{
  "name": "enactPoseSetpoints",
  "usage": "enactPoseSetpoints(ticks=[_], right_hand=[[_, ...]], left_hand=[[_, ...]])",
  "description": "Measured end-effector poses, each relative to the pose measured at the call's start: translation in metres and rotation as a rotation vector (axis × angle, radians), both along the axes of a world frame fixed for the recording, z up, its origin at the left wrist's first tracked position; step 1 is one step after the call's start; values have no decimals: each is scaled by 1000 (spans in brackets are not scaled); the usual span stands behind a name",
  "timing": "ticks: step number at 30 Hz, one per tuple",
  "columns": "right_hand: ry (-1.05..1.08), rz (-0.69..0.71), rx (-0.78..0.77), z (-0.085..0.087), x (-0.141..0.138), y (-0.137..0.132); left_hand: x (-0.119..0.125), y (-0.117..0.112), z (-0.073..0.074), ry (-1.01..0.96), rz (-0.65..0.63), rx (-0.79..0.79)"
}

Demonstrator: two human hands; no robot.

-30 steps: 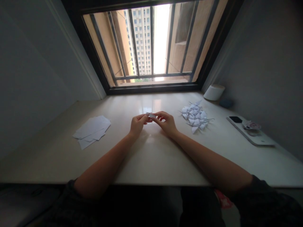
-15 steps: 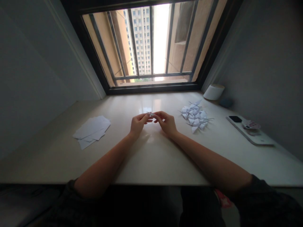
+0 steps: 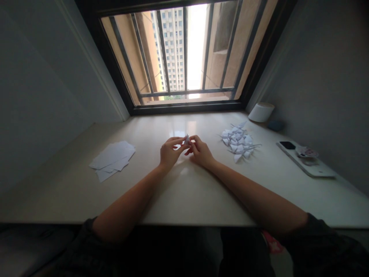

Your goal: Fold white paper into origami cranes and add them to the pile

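Both hands meet over the middle of the pale table [image 3: 184,192]. My left hand [image 3: 170,153] and my right hand [image 3: 199,151] pinch a small folded piece of white paper [image 3: 186,140] between their fingertips, just above the tabletop. The paper stands nearly on edge and is mostly hidden by the fingers. A heap of small folded white paper figures [image 3: 238,142] lies to the right of my right hand. A loose stack of flat white paper sheets [image 3: 112,160] lies to the left of my left hand.
A white phone [image 3: 306,163] with a small round item on it lies at the right. A white cylinder [image 3: 261,112] and a small dark object [image 3: 275,125] sit in the far right corner. A barred window [image 3: 184,57] rises behind the table; grey walls flank it.
The folded paper has turned from lying flat between the fingers to standing on edge. Both hands have drawn closer together and shifted slightly towards me.
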State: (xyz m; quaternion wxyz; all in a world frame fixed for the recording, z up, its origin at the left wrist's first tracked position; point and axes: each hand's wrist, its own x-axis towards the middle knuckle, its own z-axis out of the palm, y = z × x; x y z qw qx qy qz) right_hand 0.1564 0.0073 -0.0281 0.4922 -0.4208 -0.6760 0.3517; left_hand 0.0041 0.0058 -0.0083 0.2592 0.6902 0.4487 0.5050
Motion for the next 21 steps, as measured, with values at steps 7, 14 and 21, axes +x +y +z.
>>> enactPoseSetpoints(ticks=[7, 14, 21], right_hand=[[72, -20, 1, 2, 1, -1], [160, -5, -21, 2, -2, 0], [154, 18, -8, -5, 1, 9]], left_hand=[[2, -7, 3, 123, 48, 44], [1, -6, 3, 204, 20, 91], [0, -5, 6, 208, 85, 167]])
